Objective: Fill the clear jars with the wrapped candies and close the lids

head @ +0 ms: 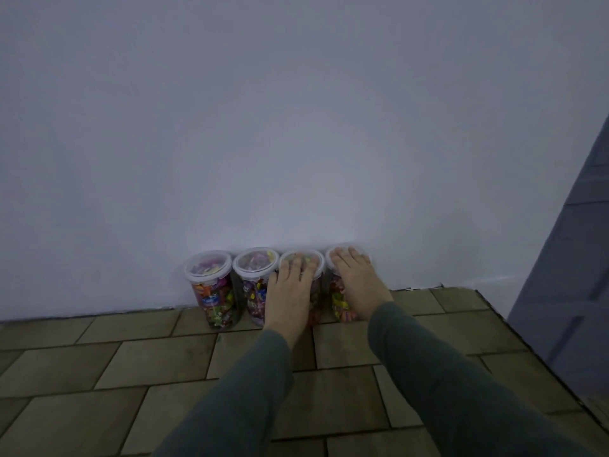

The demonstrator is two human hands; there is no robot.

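Several clear jars full of colourful wrapped candies stand in a row against the white wall, each with a clear lid on top. My left hand [291,291] lies flat on the lid of the third jar [316,258], fingers spread. My right hand [357,285] lies flat on the lid of the rightmost jar [339,301], covering most of it. The first jar [212,291] and the second jar [255,285] stand untouched to the left. Both arms wear grey-green sleeves.
The jars stand on a surface with a tan brick pattern [164,364] that ends at a dark edge on the right. A grey-blue panel [570,258] rises at the far right. The white wall [263,127] fills the background.
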